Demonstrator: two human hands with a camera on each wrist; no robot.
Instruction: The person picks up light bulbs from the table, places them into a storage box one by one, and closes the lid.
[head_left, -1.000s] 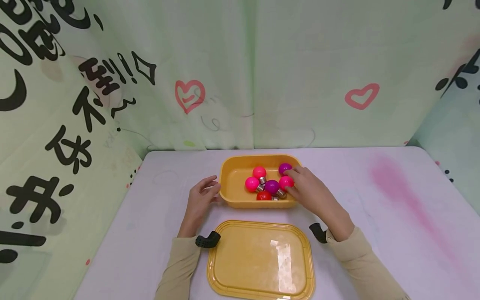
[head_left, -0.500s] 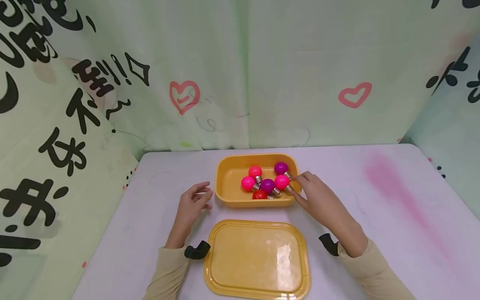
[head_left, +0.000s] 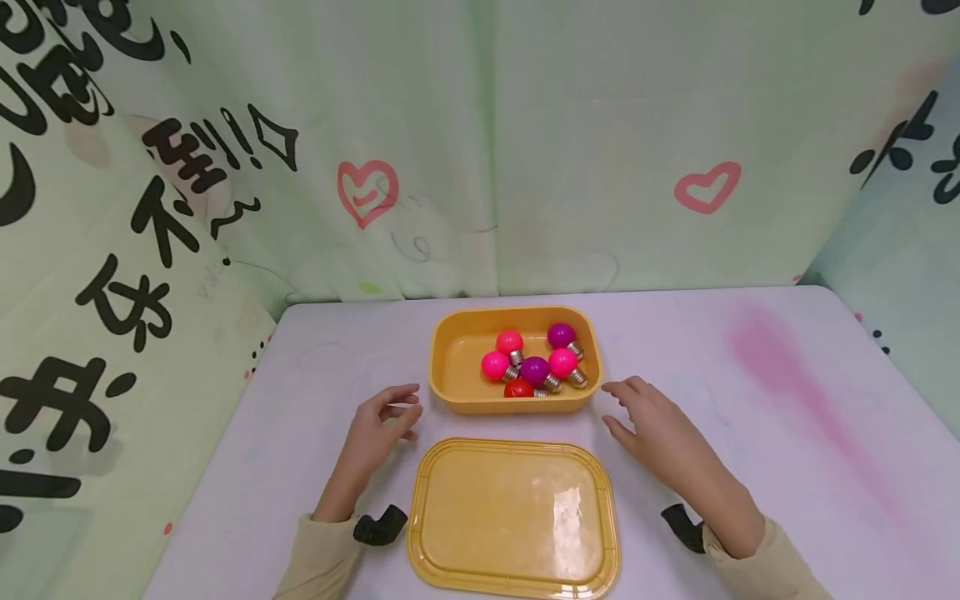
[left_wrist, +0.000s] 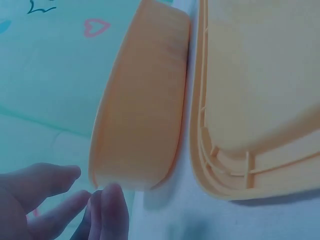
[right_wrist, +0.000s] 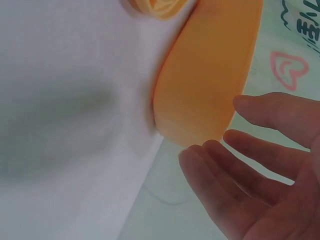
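Observation:
A yellow box (head_left: 457, 396) stands near the back of the table, holding several toy light bulbs: pink bulbs (head_left: 562, 362), purple bulbs (head_left: 535, 371) and a red bulb (head_left: 518, 388), each with a silver screw base. In front of the box lies a yellow lid (head_left: 513, 517). My left hand (head_left: 382, 429) hovers left of the box, its fingers loosely bent and holding nothing. To the right of the box is my right hand (head_left: 660, 429), relaxed, with nothing in it and its fingertips close to the near right corner. Both wrist views show the box's outer wall (left_wrist: 145, 100) beyond the fingers.
The white table (head_left: 750, 467) carries a pink smear on its right side. A pale green curtain (head_left: 600, 150) with drawn hearts and black lettering hangs behind the table and along its sides. Black straps (head_left: 381, 527) are at both wrists.
My right hand has let go of the purple bulb and drawn back out of the box to the right. The left hand has moved away from the box's left side, toward the front.

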